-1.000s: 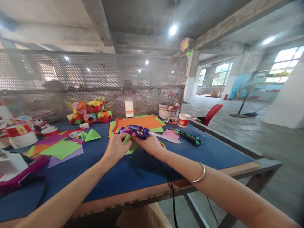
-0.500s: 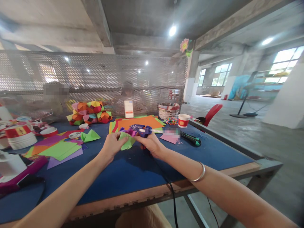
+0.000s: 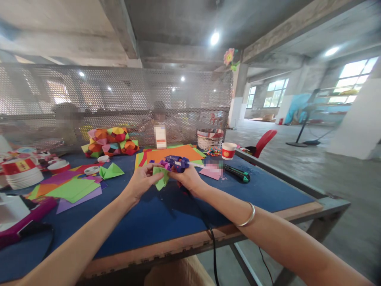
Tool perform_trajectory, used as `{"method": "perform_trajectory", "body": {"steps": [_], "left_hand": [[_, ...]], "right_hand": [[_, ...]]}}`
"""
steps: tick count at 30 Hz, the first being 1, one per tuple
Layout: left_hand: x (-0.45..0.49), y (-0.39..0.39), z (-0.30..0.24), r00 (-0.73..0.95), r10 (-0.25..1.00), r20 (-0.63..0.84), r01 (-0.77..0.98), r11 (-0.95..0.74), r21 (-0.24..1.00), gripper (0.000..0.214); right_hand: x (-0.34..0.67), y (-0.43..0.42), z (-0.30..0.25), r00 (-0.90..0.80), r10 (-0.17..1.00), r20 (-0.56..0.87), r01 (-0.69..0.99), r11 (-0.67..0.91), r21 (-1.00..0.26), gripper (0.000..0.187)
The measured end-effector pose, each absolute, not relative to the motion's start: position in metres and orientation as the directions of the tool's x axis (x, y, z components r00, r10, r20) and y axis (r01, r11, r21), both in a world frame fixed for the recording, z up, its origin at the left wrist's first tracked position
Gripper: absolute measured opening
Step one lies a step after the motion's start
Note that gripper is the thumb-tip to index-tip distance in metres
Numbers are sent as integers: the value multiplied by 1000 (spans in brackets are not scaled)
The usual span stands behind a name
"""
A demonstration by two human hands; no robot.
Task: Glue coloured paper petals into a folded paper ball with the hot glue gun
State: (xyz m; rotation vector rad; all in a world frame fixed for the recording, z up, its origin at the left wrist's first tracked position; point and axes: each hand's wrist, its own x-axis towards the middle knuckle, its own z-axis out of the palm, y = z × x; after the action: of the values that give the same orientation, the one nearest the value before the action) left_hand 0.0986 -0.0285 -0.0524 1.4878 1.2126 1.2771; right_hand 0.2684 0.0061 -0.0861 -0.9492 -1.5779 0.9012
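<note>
Presently, green paper [image 3: 161, 179] is pinched by the left hand [image 3: 143, 181] above the surface [image 3: 133, 228]; the glue gun [image 3: 179, 163] is gripped in the right hand [image 3: 191, 180], by which the paper appears also to be touched. A burn could be caused, since the glue gun is pointed toward the left hand. The paper could be crushed by overtight pinching. Aim could be spoiled if the hanging cord [image 3: 214, 250] is snagged.

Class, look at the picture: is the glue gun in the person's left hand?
No, the glue gun is in the right hand, while the left hand holds folded green paper.
</note>
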Motion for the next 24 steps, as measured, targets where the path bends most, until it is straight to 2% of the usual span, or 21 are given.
{"method": "perform_trajectory", "body": {"steps": [5, 11, 14, 17, 20, 22, 24], "left_hand": [[93, -25, -53, -8, 954, 298, 250, -287, 925, 45], [91, -21, -56, 114, 976, 185, 284, -210, 935, 52], [91, -20, -60, 170, 937, 306, 386, -349, 854, 54], [91, -18, -66, 241, 885, 398, 479, -466, 744, 47], [90, -17, -71, 284, 890, 357, 588, -456, 668, 32], [89, -16, -72, 250, 911, 328, 622, -411, 666, 23], [89, -16, -70, 189, 934, 302, 565, -355, 745, 18]], "right_hand": [[271, 10, -86, -123, 894, 431, 148, 446, -883, 14], [270, 12, -89, -113, 886, 449, 205, 463, -862, 8], [269, 12, -89, -119, 879, 463, 251, 477, -842, 9], [267, 9, -89, -177, 866, 467, 228, 498, -837, 19], [265, 5, -89, -185, 856, 483, 223, 515, -828, 20], [265, 3, -89, -173, 851, 496, 224, 524, -821, 19], [266, 3, -88, -176, 846, 503, 222, 532, -817, 20]]}}
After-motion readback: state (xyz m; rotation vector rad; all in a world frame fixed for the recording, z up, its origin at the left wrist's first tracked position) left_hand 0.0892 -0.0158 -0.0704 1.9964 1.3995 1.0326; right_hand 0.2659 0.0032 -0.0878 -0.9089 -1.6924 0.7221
